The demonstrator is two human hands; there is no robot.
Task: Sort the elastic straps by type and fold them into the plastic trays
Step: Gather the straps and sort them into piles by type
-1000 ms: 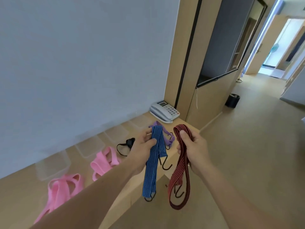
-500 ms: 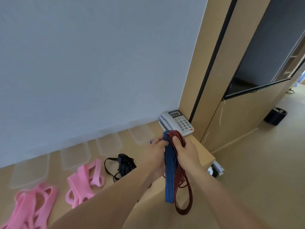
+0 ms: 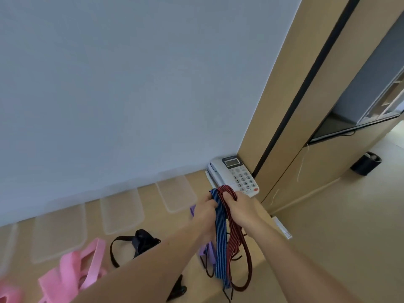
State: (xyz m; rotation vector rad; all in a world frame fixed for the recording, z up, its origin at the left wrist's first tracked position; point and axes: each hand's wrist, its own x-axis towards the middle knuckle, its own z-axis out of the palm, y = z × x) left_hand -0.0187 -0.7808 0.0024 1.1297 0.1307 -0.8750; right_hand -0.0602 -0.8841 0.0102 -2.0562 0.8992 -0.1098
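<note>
Fingers of the left hand are curled round the blue striped strap, and the red striped strap is gripped by the right hand; both are held touching above the wooden counter, near the telephone.

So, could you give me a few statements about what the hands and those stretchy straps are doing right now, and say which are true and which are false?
1. The left hand grips the blue striped elastic strap. True.
2. The right hand holds a pink strap. False: it grips the red striped elastic strap.
3. The white push-button telephone sits by the wall. True.
4. The black elastic strap hangs from a hand. False: it lies on the wooden counter.
</note>
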